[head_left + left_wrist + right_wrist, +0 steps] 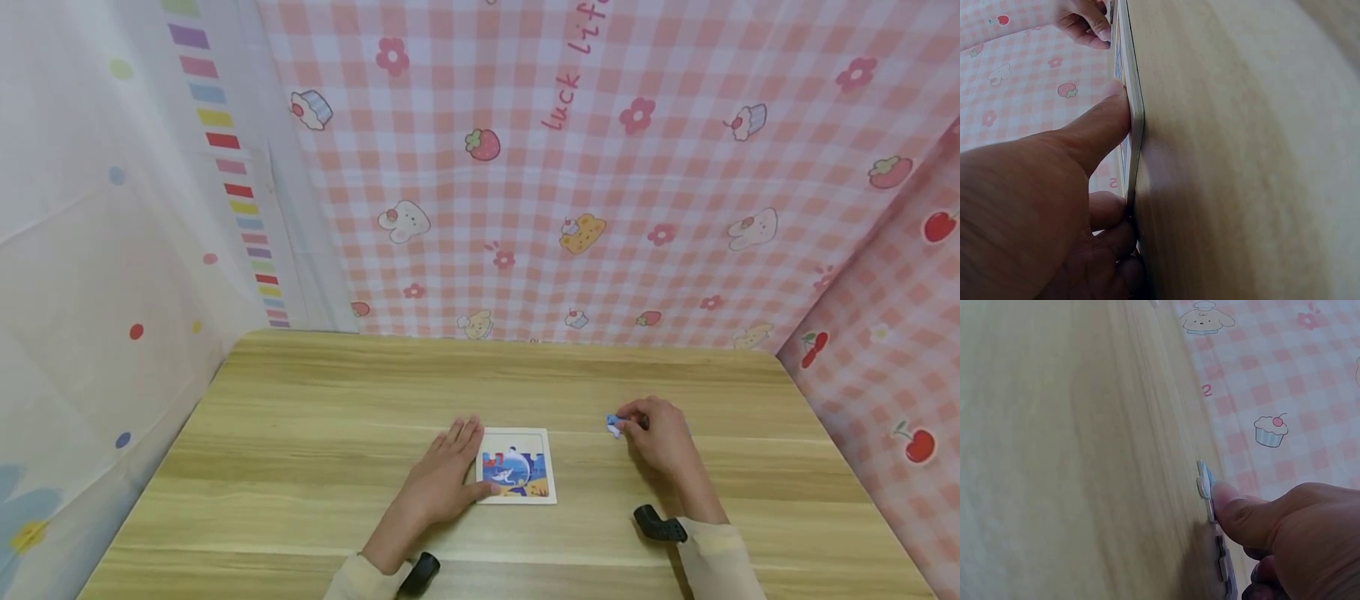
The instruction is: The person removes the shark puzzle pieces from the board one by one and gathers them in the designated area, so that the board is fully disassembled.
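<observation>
Pinching a small blue puzzle piece (613,423) between thumb and finger, the right hand (662,435) is working well to the right of the puzzle board (525,442); whether that piece is touching the wooden table (300,417), I cannot tell. Other pieces (1225,569) are sitting just beside its fingers. Left hand (445,477) is resting along the board's left edge, fingers extended, thumb pressing the lower left border. Hands are operating well apart. Board is lying flat on the table, lower part showing a blue picture, upper part showing pale backing. Pink checked backdrop (450,183) is reading "luck life", its end running into the top edge; a small 2-like mark is showing lower down.
</observation>
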A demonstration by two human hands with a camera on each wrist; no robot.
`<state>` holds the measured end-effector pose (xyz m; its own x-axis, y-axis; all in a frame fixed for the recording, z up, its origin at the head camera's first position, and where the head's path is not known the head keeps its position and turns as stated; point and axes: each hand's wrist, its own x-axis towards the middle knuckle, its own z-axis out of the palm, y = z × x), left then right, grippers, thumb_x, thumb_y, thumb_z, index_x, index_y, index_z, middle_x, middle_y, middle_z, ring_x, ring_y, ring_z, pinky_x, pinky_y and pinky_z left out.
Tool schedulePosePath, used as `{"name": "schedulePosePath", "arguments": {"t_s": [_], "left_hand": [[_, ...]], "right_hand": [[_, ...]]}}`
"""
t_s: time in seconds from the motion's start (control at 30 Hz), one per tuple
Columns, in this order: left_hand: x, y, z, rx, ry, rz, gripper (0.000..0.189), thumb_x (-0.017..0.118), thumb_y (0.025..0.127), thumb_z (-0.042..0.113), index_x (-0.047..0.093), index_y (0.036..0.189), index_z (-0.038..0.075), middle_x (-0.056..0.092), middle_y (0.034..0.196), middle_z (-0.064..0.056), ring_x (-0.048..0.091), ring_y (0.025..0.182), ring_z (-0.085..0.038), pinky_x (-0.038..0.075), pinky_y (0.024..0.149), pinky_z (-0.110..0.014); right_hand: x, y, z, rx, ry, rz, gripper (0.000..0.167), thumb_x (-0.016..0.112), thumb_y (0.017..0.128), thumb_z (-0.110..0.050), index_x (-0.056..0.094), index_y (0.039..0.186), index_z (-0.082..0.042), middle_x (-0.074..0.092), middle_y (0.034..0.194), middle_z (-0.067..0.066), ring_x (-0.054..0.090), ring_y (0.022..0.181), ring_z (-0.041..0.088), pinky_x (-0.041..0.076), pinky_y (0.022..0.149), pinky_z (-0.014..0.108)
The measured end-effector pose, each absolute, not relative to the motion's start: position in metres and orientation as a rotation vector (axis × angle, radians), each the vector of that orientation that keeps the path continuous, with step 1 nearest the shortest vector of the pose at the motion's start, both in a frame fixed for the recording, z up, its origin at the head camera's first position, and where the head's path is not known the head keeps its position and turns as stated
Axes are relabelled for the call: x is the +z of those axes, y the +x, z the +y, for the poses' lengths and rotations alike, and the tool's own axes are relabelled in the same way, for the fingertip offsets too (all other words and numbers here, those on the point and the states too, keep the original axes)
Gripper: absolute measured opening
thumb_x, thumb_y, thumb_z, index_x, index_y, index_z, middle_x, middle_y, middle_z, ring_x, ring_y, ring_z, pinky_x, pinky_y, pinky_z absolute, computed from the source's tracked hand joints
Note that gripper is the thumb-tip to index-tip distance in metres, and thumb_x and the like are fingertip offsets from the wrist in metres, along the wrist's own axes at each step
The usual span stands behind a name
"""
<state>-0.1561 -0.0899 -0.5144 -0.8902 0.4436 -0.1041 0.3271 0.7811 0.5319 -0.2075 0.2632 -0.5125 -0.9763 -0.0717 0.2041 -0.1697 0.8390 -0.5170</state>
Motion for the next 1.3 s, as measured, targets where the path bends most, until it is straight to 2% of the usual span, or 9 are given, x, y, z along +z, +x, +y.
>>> {"name": "schedulePosePath", "arguments": {"t_s": [0.57,0.73,1.0,1.3], "left_hand": [[-0.513,-0.155,-0.084,0.765,0.622,2.770,0.092,0.068,0.094,0.049,0.028,0.160,0.000,0.020,0.171,-0.015,0.016,0.160,-0.036,0.018,0.131,-0.053],[-0.511,-0.156,-0.087,0.793,0.596,2.762,0.089,0.071,0.093,0.047,0.032,0.159,0.001,0.022,0.171,-0.014,0.017,0.160,-0.035,0.018,0.131,-0.053],[-0.507,-0.157,-0.090,0.797,0.650,2.776,0.084,0.072,0.094,0.044,0.037,0.158,0.001,0.023,0.169,-0.019,0.019,0.159,-0.039,0.021,0.130,-0.054],[-0.506,-0.150,-0.077,0.745,0.793,2.702,0.083,0.073,0.093,0.042,0.036,0.160,0.010,0.022,0.172,-0.008,0.017,0.160,-0.031,0.023,0.129,-0.051]], "right_hand": [[-0.510,-0.205,0.274,0.849,0.264,-2.821,0.012,0.073,0.094,-0.009,0.078,0.105,-0.006,0.065,0.087,0.005,0.050,0.074,0.013,0.042,0.063,0.023],[-0.512,-0.205,0.262,0.896,0.301,-2.748,0.015,0.072,0.094,-0.005,0.077,0.108,-0.006,0.066,0.087,0.005,0.054,0.073,0.010,0.046,0.061,0.022],[-0.516,-0.200,0.232,0.906,0.377,-2.768,0.012,0.076,0.093,-0.014,0.077,0.104,-0.009,0.068,0.087,0.000,0.057,0.075,0.009,0.051,0.065,0.022],[-0.509,-0.196,0.217,0.983,0.387,-2.843,0.015,0.074,0.095,-0.014,0.075,0.109,-0.008,0.070,0.093,0.002,0.060,0.081,0.011,0.054,0.071,0.023]]}}
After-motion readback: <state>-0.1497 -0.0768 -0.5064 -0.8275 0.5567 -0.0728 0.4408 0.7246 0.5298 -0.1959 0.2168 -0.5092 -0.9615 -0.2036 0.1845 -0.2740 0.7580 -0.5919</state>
